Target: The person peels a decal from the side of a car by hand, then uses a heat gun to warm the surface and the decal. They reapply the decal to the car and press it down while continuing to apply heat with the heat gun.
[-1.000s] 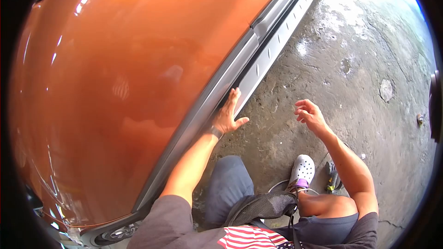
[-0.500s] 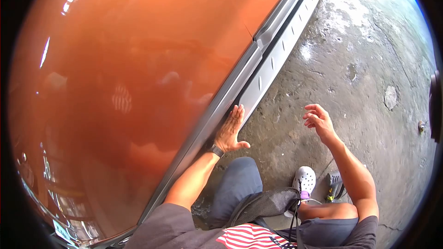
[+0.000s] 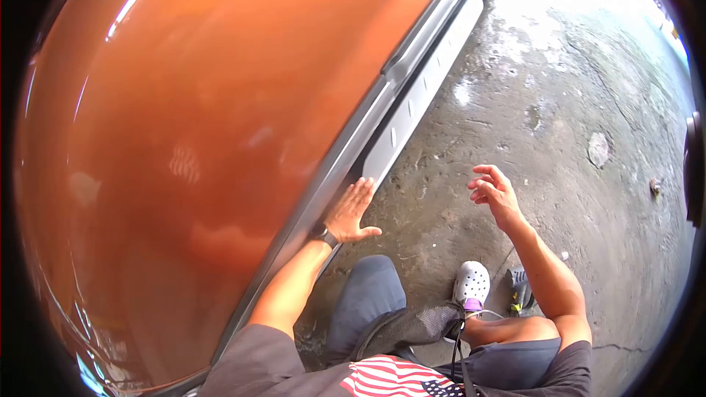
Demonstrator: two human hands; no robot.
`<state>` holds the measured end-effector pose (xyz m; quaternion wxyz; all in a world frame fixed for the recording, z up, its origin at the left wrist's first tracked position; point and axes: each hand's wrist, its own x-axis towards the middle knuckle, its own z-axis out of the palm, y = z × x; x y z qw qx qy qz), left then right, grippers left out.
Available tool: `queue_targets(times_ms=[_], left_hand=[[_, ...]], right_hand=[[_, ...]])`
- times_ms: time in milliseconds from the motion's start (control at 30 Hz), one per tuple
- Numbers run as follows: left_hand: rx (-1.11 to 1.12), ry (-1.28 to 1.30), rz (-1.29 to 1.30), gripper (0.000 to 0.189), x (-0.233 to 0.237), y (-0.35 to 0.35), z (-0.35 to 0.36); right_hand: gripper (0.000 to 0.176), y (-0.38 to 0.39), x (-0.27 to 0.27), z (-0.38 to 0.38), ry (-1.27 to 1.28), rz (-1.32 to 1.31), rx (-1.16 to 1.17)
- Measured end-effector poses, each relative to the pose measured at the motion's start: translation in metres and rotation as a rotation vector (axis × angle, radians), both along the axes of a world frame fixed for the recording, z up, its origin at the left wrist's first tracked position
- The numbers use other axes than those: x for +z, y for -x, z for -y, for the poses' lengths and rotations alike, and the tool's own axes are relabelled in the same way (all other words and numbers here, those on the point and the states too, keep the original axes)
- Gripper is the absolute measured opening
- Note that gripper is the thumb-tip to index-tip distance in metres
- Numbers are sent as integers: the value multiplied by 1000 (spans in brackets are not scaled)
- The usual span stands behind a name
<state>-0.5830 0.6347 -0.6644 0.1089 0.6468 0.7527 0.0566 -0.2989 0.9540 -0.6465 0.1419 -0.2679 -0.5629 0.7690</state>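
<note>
My left hand [image 3: 351, 213] lies flat on the silver running board [image 3: 397, 129] along the side of an orange car [image 3: 220, 103]. Its fingers are stretched out, the thumb points away to the right, and a dark band sits at the wrist. Above the board runs the grey lower trim [image 3: 353, 129] of the car body. Over the concrete floor, to the right, my right hand [image 3: 496, 195] hangs in the air with its fingers loosely curled and apart. Nothing shows in it, and it touches nothing.
The wet, rough concrete floor [image 3: 537, 132] spreads to the right of the car. A white clog [image 3: 471, 283] is on my foot, and a grey and yellow object [image 3: 520, 290] lies beside it. My bent knee [image 3: 371, 283] is close to the running board. A small object [image 3: 655, 187] lies far right.
The view has shifted slightly, so the car and floor appear a little moved to the left. My left hand stays on the running board, and my right hand keeps its loose pose.
</note>
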Motion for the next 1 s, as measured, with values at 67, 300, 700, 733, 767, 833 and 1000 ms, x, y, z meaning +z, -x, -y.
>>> queue_targets(times_ms=[67, 300, 700, 733, 767, 833, 1000], left_hand=[[17, -27, 36, 123, 3, -4, 2], [106, -2, 144, 130, 2, 0, -3], [69, 34, 93, 132, 0, -3, 4], [79, 49, 134, 131, 0, -2, 6], [69, 38, 131, 131, -3, -3, 8], [76, 12, 143, 130, -3, -4, 13], [154, -100, 198, 133, -13, -4, 15]], right_hand=[[34, -15, 9, 2, -10, 15, -60], [34, -61, 125, -28, -145, -77, -237], [37, -78, 296, 110, -586, -126, 52], [39, -83, 306, 123, -601, -104, 108], [40, -88, 312, 135, -614, -80, 168], [42, -103, 317, 158, -617, -112, 171], [45, -104, 282, 171, -429, -219, 120]])
